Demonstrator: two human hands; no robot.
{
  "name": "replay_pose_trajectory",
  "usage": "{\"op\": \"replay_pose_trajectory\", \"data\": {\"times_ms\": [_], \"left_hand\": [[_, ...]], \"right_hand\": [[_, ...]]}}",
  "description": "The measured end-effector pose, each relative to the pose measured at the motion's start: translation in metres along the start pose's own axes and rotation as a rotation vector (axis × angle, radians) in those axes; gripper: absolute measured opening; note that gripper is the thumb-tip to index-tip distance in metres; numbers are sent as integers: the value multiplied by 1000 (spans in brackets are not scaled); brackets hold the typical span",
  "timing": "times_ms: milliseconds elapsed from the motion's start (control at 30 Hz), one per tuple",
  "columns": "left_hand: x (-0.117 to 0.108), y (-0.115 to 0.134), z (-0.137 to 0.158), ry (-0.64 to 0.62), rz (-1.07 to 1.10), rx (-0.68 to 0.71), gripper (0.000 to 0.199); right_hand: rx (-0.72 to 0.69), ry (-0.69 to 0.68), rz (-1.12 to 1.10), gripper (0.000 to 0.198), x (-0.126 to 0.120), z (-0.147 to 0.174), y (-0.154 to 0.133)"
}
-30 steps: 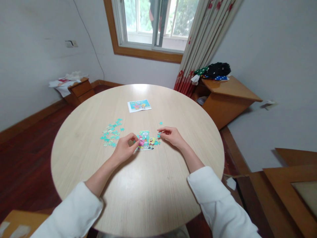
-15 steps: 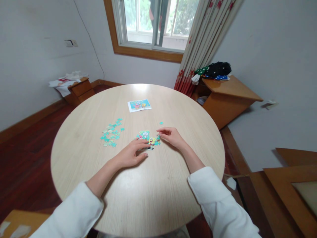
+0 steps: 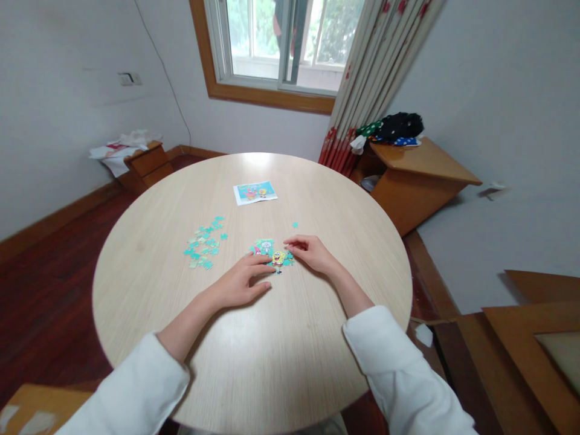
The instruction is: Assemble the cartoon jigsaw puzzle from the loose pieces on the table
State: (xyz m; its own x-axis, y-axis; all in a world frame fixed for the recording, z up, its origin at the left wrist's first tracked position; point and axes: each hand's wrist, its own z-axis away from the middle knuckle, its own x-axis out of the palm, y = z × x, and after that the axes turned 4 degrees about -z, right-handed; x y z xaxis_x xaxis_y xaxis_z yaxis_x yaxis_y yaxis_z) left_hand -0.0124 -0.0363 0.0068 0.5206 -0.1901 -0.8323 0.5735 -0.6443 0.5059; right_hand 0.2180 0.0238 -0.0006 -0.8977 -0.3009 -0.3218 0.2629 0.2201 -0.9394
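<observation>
A partly joined jigsaw puzzle (image 3: pixel 278 258) with cartoon figures lies in the middle of the round table (image 3: pixel 290 350). Across its left and near part rests my left hand (image 3: pixel 244 279), fingers spread and holding nothing, hiding some of the picture. My right hand (image 3: pixel 312 252) is at the puzzle's right edge, thumb and fingers pinched together. A small puzzle piece (image 3: pixel 287 245) appears to be between its fingertips, mostly covered by them. Just beyond that hand, one loose turquoise piece (image 3: pixel 295 225) lies by itself.
Several loose puzzle pieces (image 3: pixel 203 244) are scattered to the left of the puzzle. Farther back lies a printed picture sheet (image 3: pixel 255 193) with the cartoon scene. A wooden cabinet (image 3: pixel 421 181) with cloths on it stands beyond the table's right side, near the curtain.
My right hand has shifted slightly left, its pinched fingertips now closer to the upper right of the puzzle. My left hand has stayed almost still.
</observation>
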Motion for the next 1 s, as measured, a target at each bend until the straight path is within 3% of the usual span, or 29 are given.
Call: {"op": "replay_pose_trajectory", "data": {"times_ms": [467, 667, 1000], "left_hand": [[0, 11, -3, -8, -118, 75, 48], [11, 16, -3, -42, -310, 18, 49], [11, 17, -4, -56, -338, 9, 48]], "right_hand": [[-32, 25, 119, 19, 3, 1, -3], [-33, 39, 106, 20, 4, 1, -1], [-53, 51, 104, 16, 6, 2, 0]]}}
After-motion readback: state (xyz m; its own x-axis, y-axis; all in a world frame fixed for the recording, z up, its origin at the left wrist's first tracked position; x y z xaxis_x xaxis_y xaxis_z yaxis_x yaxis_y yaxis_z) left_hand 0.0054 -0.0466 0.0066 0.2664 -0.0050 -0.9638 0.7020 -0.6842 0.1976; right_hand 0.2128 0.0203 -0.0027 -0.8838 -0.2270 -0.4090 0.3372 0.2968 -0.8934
